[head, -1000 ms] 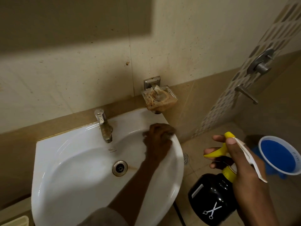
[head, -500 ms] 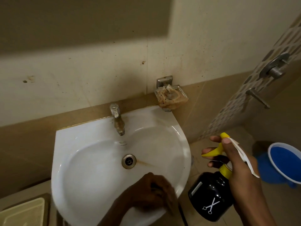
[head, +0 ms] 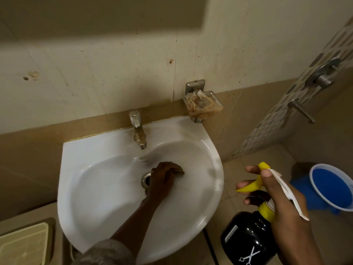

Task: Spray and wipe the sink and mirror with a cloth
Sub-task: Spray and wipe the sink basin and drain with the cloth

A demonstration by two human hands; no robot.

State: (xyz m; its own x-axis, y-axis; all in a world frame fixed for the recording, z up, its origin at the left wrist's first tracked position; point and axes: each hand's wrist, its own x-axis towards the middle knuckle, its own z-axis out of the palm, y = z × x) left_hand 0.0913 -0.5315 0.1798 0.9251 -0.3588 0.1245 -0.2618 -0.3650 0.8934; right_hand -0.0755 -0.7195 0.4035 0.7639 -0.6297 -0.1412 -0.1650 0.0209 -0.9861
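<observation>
A white sink [head: 99, 188] hangs on the tiled wall, with brown stains around its metal tap [head: 138, 131]. Inside the bowl, my left hand [head: 162, 180] presses a small dark cloth [head: 177, 171] against the basin just right of the drain [head: 146, 179], fingers curled over it. My right hand [head: 282, 207] grips a black spray bottle [head: 248, 238] with a yellow trigger, held off the sink's right side above the floor. The mirror is not in view.
A dirty metal soap dish [head: 202, 104] juts from the wall above the sink's back right corner. A blue mug [head: 332, 188] sits on the floor at the right, below a wall valve [head: 322, 75]. A cream plastic lid [head: 23, 243] lies at the bottom left.
My left hand swept with the cloth from the sink's right rim to the front rim, then up to the middle beside the drain. The spray bottle stayed where it was.
</observation>
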